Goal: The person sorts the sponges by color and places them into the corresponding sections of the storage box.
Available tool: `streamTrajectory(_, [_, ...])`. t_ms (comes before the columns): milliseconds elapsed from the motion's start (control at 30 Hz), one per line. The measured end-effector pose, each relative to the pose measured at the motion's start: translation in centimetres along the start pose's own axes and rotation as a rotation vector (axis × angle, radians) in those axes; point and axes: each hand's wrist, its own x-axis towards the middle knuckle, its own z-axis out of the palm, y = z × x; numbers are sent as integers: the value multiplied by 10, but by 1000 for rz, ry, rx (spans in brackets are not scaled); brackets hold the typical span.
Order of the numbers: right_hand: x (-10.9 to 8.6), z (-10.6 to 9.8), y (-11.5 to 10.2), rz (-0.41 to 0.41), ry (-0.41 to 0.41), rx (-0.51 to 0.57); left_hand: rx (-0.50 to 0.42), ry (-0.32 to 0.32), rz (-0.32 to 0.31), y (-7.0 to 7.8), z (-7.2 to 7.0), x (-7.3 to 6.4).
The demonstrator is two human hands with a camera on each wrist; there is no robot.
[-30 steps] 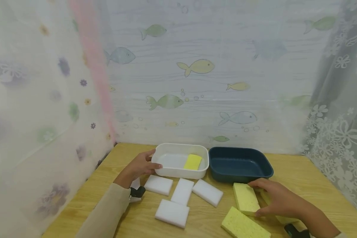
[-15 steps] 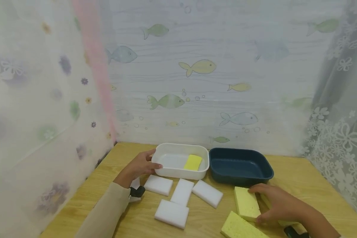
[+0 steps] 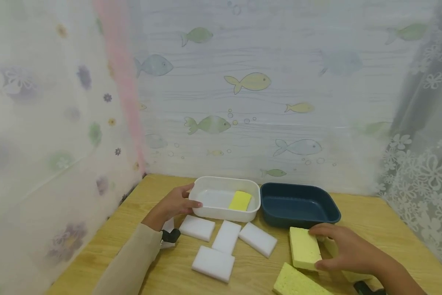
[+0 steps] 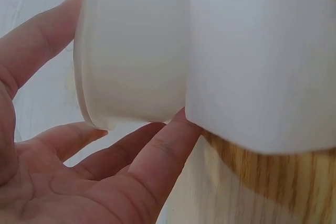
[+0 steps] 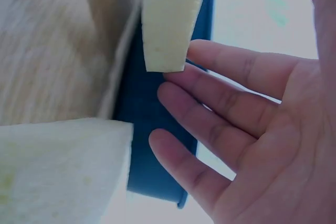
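In the head view my left hand (image 3: 174, 207) holds the left end of a white plastic tub (image 3: 221, 214), thumb over the near rim. A bright yellow sponge (image 3: 241, 200) lies inside it. My right hand (image 3: 347, 250) pinches a pale yellow sponge block (image 3: 304, 248) between thumb and fingers, just in front of a dark blue tub (image 3: 298, 219). Seen from the right wrist, the block's narrow end (image 5: 169, 35) meets the index fingertip while the other fingers reach out loosely. Another yellow sponge (image 3: 298, 282) lies nearer, and one more (image 3: 353, 275) is partly hidden under the right hand.
Several white foam sponges (image 3: 213, 263) lie on the wooden table (image 3: 254, 270) before the white tub; one is partly behind the left wrist. The tubs stand side by side near the back edge. Curtains printed with fish (image 3: 247, 82) and flowers hang behind and at the sides.
My right hand with the yellow sponge block dipped slightly toward the near edge, then rose a little. My left hand stays on the white tub. The head view has shifted slightly.
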Motion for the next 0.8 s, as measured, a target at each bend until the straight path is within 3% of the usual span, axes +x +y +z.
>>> streamTrajectory(400, [9,-2,-17,-63,88,-76,4,7,-6,-3,-1,0])
streamTrajectory(667, [23,-16,-29,-133,155,-104,4,2,-3,-2,-2,-1])
streamTrajectory(800, [32,-22,-34,-123,175,-129,9,-2,1,-2,-1,0])
